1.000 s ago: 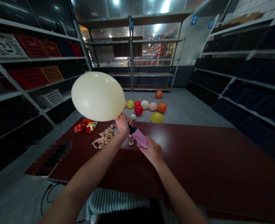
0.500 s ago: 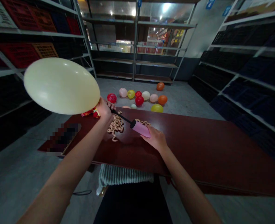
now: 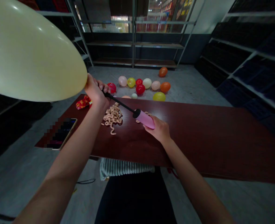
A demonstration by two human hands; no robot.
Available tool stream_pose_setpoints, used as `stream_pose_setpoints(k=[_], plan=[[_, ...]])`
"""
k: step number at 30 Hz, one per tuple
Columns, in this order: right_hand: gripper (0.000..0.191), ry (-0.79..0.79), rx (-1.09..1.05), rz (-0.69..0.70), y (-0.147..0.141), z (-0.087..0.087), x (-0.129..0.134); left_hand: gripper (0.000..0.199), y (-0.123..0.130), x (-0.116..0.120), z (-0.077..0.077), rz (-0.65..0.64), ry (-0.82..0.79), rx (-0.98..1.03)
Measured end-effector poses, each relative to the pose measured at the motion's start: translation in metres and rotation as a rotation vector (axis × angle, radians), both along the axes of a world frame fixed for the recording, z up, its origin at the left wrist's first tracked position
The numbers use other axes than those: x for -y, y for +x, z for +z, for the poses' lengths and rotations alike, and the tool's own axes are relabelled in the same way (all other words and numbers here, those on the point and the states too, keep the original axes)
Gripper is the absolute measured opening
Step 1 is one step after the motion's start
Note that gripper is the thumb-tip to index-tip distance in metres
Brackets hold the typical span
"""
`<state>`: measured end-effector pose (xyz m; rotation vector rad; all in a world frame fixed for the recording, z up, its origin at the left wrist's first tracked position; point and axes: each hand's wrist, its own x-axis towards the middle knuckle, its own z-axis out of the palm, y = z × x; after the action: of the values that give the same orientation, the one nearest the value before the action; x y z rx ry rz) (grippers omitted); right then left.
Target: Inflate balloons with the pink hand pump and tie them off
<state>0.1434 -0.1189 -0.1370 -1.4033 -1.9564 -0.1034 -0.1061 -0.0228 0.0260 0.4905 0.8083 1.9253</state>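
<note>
A large pale yellow balloon (image 3: 34,59) fills the upper left, its outer part cut off by the picture edge. My left hand (image 3: 96,90) is closed round its neck, where it meets the black end of a hand balloon pump (image 3: 146,119). The neck itself is hidden by my fingers. My right hand (image 3: 159,128) grips the pump's pink barrel, and a length of black rod shows between my hands. Under the rod, a heap of beige squiggly pieces (image 3: 113,115) lies on the table, with a few more partly hidden behind the pump.
The dark red table (image 3: 198,140) carries a phone (image 3: 64,133) and a red patterned packet (image 3: 83,102) at its left. Beyond it several balloons (image 3: 140,89) lie on the floor. Shelves (image 3: 134,43) stand behind and on both sides. A striped cloth (image 3: 125,166) hangs by my lap.
The balloon looks bigger and has shifted up and left in view. More black rod shows as my hands have moved apart. My view has tilted downward.
</note>
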Motion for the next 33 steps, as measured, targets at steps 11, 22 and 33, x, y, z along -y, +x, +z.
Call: stream_pose_setpoints(k=[11, 22, 33], plan=[[0.046, -0.178, -0.093, -0.19, 0.005, 0.004, -0.006, 0.052, 0.119, -0.015, -0.055, -0.075, 0.008, -0.077], [0.048, -0.223, -0.088, -0.118, 0.0, 0.009, -0.004, 0.048, 0.106, -0.008, -0.06, -0.06, -0.002, -0.029], [0.053, -0.091, 0.114, 0.027, -0.003, 0.009, 0.003, 0.045, 0.022, 0.0, -0.045, 0.11, -0.023, 0.082]])
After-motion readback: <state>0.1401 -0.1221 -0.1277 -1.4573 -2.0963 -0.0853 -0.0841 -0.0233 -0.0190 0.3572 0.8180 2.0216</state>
